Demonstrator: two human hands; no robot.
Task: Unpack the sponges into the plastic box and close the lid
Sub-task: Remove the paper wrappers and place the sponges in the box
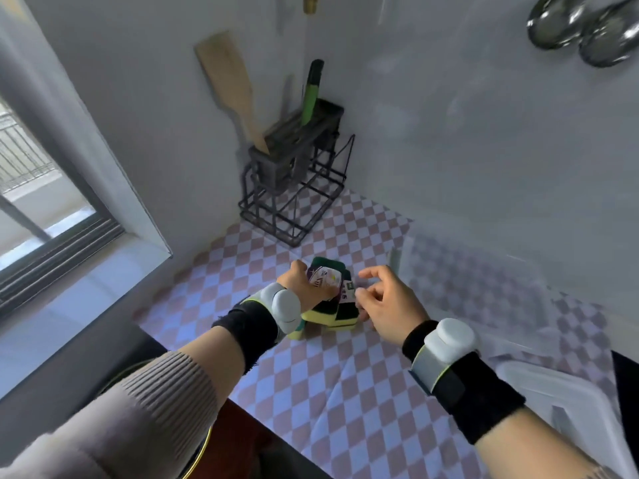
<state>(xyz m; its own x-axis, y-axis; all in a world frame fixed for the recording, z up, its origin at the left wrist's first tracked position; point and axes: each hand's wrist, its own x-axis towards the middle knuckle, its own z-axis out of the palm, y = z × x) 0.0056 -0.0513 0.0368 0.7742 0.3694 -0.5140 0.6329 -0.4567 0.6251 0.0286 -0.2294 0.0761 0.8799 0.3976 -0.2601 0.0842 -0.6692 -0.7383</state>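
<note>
Left hand [304, 288] grips sponge pack [328, 299]; right hand [383, 302] half-open, pinching at wrapper — risk: sponges spilling over worktop [345, 392] if film tears suddenly.

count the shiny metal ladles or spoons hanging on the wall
2, both at the top right of the wall: one ladle bowl, the other just right of it, overlapping. Handles are out of frame.

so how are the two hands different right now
The left hand is closed around the sponge pack, gripping it from the side; the right hand holds nothing, its fingers loosely curled beside the pack's label end. Both wear black wristbands with a white device.
</note>
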